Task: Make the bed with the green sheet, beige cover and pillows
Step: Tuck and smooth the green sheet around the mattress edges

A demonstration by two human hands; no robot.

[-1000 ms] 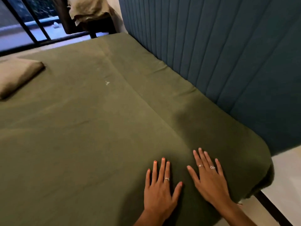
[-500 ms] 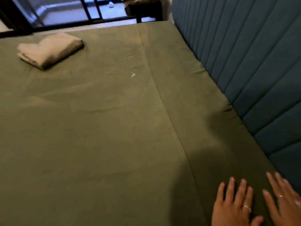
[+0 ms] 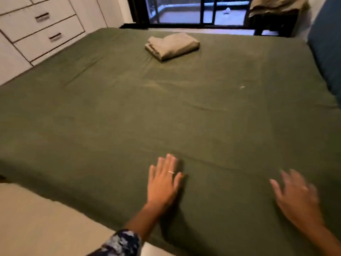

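No writing or label could be read anywhere in the view, and the drawers (image 3: 39,27) beyond the far left corner of the bed were closed, so their contents could not be told. The green sheet (image 3: 166,111) lay spread over the whole bed, mostly flat, with shallow creases running across its middle and a small pale fleck (image 3: 242,87) toward the side nearest the blue headboard (image 3: 326,52). The folded beige cover (image 3: 172,45) sat on the sheet near the bed's far edge, well apart from both hands. The left hand (image 3: 163,183) lay palm down on the sheet near the bed's near edge, fingers straight and close together, a thin ring (image 3: 171,172) on one finger, holding nothing; its forearm came up from a patterned sleeve (image 3: 121,243) at the bed's near corner. The right hand (image 3: 297,196) was over the sheet further toward the headboard side, fingers spread and straight, gripping nothing; it was blurred, so it probably touched the sheet but that could not be told for sure. Past the bed's far edge stood a dark-framed glass door (image 3: 199,13), and beside it, close to the headboard, a dark chair (image 3: 273,21) with a heap of cloth (image 3: 276,4) on it. Pale floor (image 3: 36,218) showed off the bed's near left side.
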